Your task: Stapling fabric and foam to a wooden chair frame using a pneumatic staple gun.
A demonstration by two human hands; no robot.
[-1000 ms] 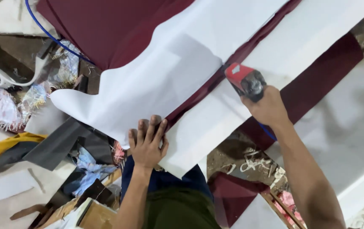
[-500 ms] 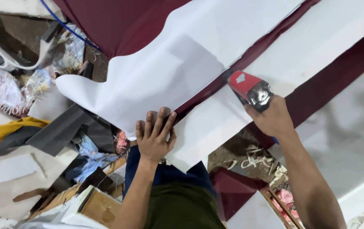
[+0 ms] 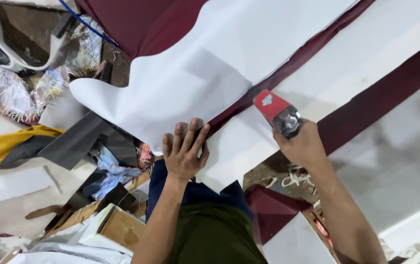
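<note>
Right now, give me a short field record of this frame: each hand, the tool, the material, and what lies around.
Left hand: flat, fingers spread, pressing on the white sheet
Right hand: gripping a red cutting tool with a metal head
Tool position: at the gap between two white sheets, over the maroon fabric
Material: white sheets laid on maroon fabric
Left side: fabric scraps, a yellow cloth, a wooden box
Top left: blue cable

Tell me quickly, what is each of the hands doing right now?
Left hand: open, flat on the white sheet.
Right hand: closed, holding the red cutting tool.
</note>
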